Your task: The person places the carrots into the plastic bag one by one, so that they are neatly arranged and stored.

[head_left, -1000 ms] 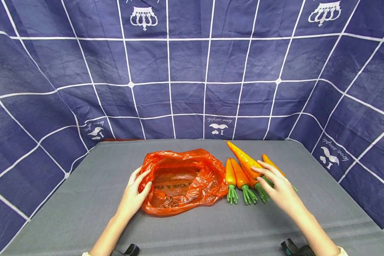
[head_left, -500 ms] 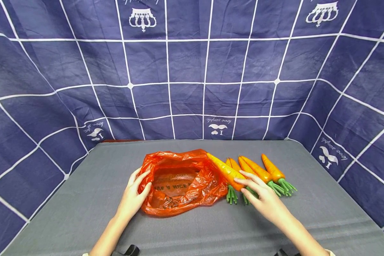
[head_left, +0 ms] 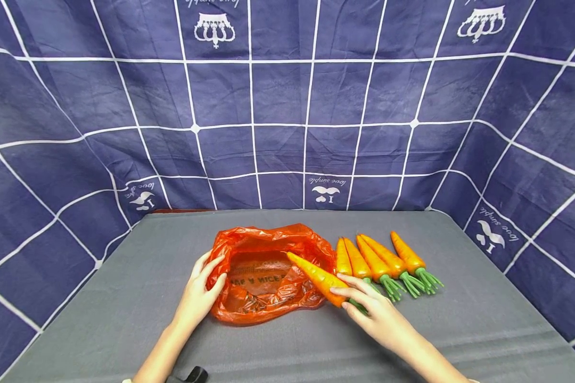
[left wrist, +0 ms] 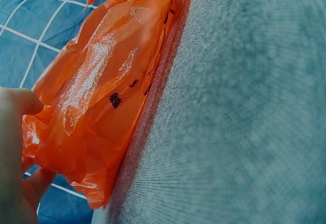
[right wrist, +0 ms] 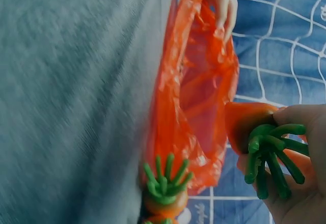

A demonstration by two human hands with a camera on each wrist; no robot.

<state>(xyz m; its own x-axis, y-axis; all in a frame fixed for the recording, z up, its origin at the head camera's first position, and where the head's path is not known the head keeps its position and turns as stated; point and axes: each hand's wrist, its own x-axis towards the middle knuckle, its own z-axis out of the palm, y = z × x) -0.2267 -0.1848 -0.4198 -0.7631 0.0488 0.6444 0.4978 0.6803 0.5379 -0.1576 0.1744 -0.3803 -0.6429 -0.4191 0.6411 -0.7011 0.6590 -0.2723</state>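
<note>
A red plastic bag [head_left: 263,314] lies on the grey table with its mouth spread wide. At its left rim my left hand [head_left: 202,290] pinches the plastic between thumb and fingers; the left wrist view shows the thumb and a finger on the crumpled edge. An orange carrot [head_left: 316,275] with green stem stubs is gripped near its thick end by my right hand [head_left: 376,311]. Its tip points left over the bag's opening. In the right wrist view the carrot's green stems [right wrist: 272,152] face the camera, and the bag stands beyond.
Several more carrots [head_left: 376,260] lie in a row to the right of the bag, green ends towards me. One carrot [head_left: 407,252] sits slightly apart at the far right. A blue cloth with white grid lines [head_left: 287,106] hangs behind and at the sides of the table [head_left: 268,351].
My right hand has lifted a carrot from the row and carried it left, so that its tip is now over the bag's mouth. The left hand has stayed at the bag's rim.
</note>
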